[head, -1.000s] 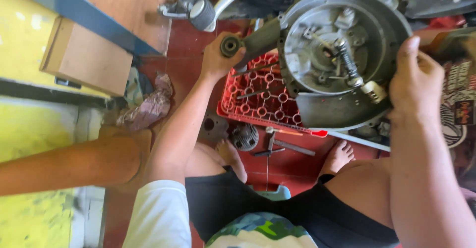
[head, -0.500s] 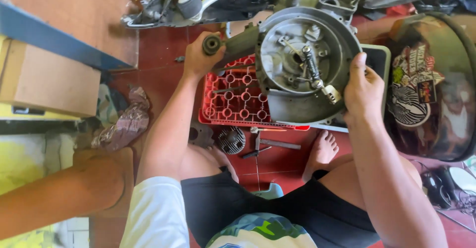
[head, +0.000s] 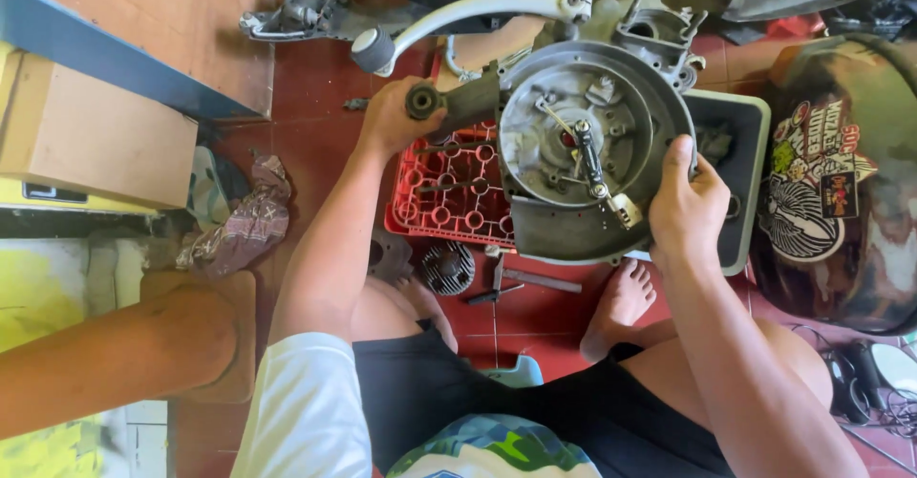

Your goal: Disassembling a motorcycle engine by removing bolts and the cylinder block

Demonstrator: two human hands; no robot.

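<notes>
Left fingers: closed around the dark stub end (head: 423, 101) of the engine case (head: 592, 148), which sticks out on the case's left; the left hand (head: 396, 115) grips it firmly.
Right fingers: curled over the case's right rim, thumb on the front face; the right hand (head: 686, 206) clamps the edge.
Engine case: held up in both hands, round open face toward the camera, above the red crate (head: 444, 201).
Change: the case now sits lower and more central than a moment ago, face turned squarer to view, both grips unchanged; it looks steadied for inspection.
Below the case: finned cylinder (head: 447, 266) and a hand tool (head: 497, 282) on the red floor.
Right of the case: grey tray (head: 740, 134).
</notes>
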